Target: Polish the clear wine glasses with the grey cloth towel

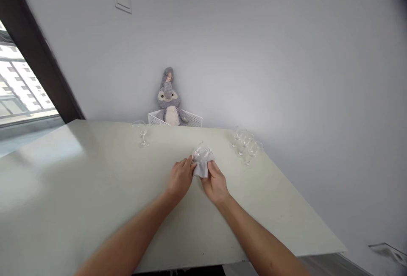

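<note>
Left hand [181,178] and right hand [216,183] partly closed on white cloth [201,170], cloth gathered around stemmed glass [201,154], both near middle of surface [104,191]. Three glasses [245,143] clustered far right; single glass [141,134] far left, apart.

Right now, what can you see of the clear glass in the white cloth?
The clear stemmed glass has a thin-walled, wide bowl, rim up, seemingly tilted slightly. Its lower part is hidden inside a crumpled white cloth, which the left hand and right hand press against it from either side. Its stem cannot be seen.
</note>
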`<state>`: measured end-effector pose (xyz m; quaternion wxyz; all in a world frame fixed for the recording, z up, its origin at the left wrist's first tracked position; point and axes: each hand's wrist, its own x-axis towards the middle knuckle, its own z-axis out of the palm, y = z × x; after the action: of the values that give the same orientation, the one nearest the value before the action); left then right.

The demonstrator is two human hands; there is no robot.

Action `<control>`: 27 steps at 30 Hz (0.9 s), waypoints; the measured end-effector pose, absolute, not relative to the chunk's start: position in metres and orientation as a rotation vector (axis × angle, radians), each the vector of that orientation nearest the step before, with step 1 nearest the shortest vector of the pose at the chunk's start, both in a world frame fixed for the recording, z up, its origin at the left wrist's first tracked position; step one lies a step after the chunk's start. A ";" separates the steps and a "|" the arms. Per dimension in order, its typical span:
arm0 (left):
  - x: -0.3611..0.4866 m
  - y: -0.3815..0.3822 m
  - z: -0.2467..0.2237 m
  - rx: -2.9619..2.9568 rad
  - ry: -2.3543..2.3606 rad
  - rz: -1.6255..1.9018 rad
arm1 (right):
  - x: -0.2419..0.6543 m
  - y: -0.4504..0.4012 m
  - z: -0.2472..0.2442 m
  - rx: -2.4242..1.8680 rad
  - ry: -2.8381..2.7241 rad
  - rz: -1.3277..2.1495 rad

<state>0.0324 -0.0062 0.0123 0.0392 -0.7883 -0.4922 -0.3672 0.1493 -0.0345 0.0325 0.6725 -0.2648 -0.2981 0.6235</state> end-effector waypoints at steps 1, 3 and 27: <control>0.037 -0.010 0.012 -2.411 -1.518 -1.133 | 0.148 -0.036 0.031 -0.610 -0.709 1.394; 0.044 -0.015 0.010 -2.412 -1.518 -1.170 | 0.146 -0.037 0.028 -0.634 -0.761 1.374; 0.030 -0.004 0.029 -2.918 -1.877 -2.857 | 0.160 -0.032 0.009 -1.590 -1.799 0.466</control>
<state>0.0303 -0.0037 0.0292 -0.6261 -0.5063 -0.3257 -0.4956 0.1604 -0.0324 0.0087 0.3407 -0.6112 -0.6915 0.1792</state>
